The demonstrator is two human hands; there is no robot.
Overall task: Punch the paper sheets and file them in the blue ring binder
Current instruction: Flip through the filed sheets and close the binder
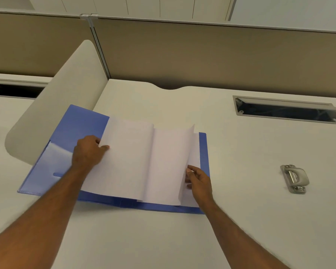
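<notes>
Head-worn view, looking forward and down

Close above the desk (241, 220); forearms enter from the bottom edge, partition wall (202, 55) across the top.

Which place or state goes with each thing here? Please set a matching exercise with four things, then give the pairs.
Things:
1. Binder
2. Punch
3. Left hand
4. Right hand

Places or states:
A. Alone on the desk, to the right of the binder, untouched
B. Grips the sheets' left edge
C. Lies open on the desk under the sheets
D. At the raised sheet's lower right edge

Pairs: 1-C, 2-A, 3-B, 4-D
</notes>
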